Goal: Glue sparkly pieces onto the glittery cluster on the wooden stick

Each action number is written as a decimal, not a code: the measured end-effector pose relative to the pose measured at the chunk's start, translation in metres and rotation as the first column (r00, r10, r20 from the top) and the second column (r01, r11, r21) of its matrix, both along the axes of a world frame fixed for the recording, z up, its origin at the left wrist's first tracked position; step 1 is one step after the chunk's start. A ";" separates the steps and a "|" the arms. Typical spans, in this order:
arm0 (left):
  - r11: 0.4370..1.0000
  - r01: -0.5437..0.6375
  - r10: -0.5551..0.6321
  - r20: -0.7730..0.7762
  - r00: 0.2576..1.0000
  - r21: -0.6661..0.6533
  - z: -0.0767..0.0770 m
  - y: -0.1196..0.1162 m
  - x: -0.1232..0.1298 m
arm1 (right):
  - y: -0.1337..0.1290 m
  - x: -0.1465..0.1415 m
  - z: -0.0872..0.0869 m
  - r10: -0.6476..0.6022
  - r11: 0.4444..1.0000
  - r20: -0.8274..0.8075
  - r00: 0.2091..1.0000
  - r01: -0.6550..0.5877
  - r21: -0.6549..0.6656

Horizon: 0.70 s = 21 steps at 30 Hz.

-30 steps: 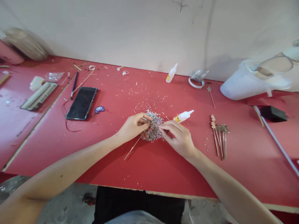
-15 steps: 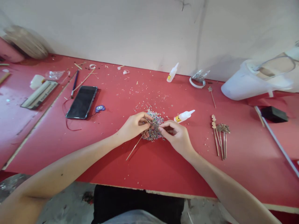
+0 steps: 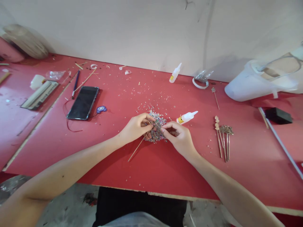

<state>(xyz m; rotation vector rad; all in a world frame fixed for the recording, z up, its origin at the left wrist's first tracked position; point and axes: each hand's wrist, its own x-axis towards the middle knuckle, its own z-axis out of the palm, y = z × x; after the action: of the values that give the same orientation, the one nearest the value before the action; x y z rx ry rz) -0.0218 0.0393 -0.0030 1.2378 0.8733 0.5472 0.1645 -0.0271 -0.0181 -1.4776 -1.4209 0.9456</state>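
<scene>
Over a heap of small multicoloured chips point(image 3: 159, 136), my left hand point(image 3: 138, 127) grips a thin gold-coloured hairpin point(image 3: 136, 151) near its ornamented end. Its stem slants down toward the table's front edge. My right hand point(image 3: 177, 135) meets the ornament from the other side, thumb and forefinger pinched together. Whatever lies between those fingertips is too small to make out. Just beyond the right hand lies a white glue bottle point(image 3: 188, 117) with a yellow label, nozzle pointing right.
Several similar hairpins point(image 3: 223, 142) lie on the right. A second glue bottle point(image 3: 175, 74) and a tape roll point(image 3: 200, 82) sit near the wall, with a white bucket point(image 3: 246, 83) farther right. A phone point(image 3: 83, 103) and a purple trinket point(image 3: 101, 109) rest on the left.
Both hands stay almost in place over the chips, still at the hairpin's ornamented end. The view has shifted very slightly.
</scene>
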 end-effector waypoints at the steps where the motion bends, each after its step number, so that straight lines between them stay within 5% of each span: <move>1: 1.000 -0.002 0.002 -0.001 1.000 0.002 0.000 0.000 0.000 | 0.000 0.000 0.000 0.001 1.000 0.001 1.000 -0.001 -0.003; 21: 0.998 -0.006 0.007 -0.021 1.000 0.055 -0.005 -0.001 0.000 | -0.001 0.000 0.001 0.009 1.000 0.009 1.000 -0.009 -0.020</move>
<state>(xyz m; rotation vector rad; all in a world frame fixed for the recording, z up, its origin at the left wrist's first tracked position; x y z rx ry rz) -0.0218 0.0386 -0.0075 1.2927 0.8857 0.5675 0.1642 -0.0278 -0.0173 -1.4930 -1.4292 0.9621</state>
